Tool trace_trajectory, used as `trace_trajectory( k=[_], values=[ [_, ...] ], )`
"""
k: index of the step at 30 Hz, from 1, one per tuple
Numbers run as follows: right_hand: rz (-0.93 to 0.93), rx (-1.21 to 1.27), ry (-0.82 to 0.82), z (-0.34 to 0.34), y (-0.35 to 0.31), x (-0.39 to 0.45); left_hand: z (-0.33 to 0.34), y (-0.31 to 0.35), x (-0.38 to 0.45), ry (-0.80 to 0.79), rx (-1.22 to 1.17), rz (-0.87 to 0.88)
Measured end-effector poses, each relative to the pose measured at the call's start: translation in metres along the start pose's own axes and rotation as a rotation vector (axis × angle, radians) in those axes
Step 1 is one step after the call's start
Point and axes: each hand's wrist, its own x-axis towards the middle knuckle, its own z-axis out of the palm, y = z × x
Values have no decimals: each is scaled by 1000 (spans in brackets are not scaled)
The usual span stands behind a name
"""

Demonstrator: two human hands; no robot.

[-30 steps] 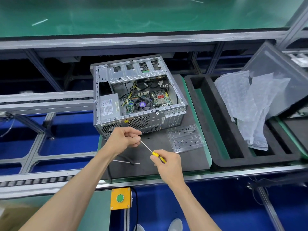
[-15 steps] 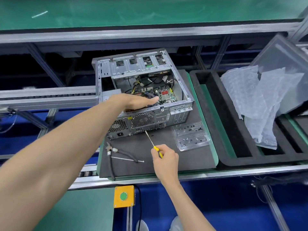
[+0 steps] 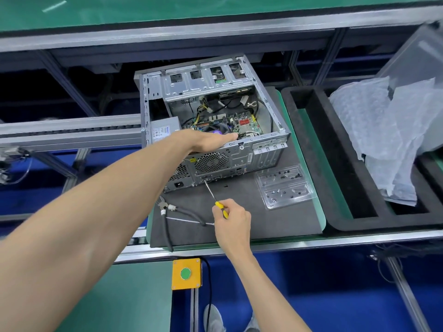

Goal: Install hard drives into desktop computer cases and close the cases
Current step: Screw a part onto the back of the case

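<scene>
Two hands, one screw

Both hands work an open case (image 3: 215,130) lying on a grey mat (image 3: 263,216). The left hand (image 3: 211,141) lies flat, fingers straight, on the case's top rear edge, bracing it. The right hand (image 3: 231,218) pinches a yellow screwdriver (image 3: 215,198), its tip at the rear panel's lower edge. Done well, the shaft should stay square to the screw with the brace held firm, or the tip may slip. Spare screws wait in a clear tray (image 3: 284,188) nearby.

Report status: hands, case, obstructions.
Left hand flat on open case rear edge. Right hand grips screwdriver, tip at rear panel. Pliers beside, not obstructing.
</scene>
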Motion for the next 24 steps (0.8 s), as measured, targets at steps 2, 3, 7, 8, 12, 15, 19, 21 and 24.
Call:
trace_trajectory(
  k=[2, 3, 7, 8, 12, 15, 19, 21, 24],
  values=[
    [-5, -6, 3, 2, -2, 0, 0, 0, 1, 6, -1, 5],
    [-9, -4, 3, 3, -2, 0, 1, 0, 1, 6, 3, 10],
    [-19, -9, 2, 6, -3, 0, 1, 1, 2, 6, 10, 28],
    [-19, -9, 5, 8, -4, 1, 2, 1, 1, 10, 8, 25],
    [-7, 1, 2, 12, -4, 2, 3, 1, -1, 44, -1, -9],
    [-2, 13, 5, 16, -5, 1, 3, 3, -4, 84, 8, -44],
    [5, 14, 39, 22, -7, -1, 3, 3, -6, 97, 13, -22],
    [5, 8, 51, 25, -8, -3, 3, 1, -5, 91, 14, 12],
    [-2, -5, 73, 29, -7, -7, 3, 0, -3, 79, 7, 49]
  ],
)
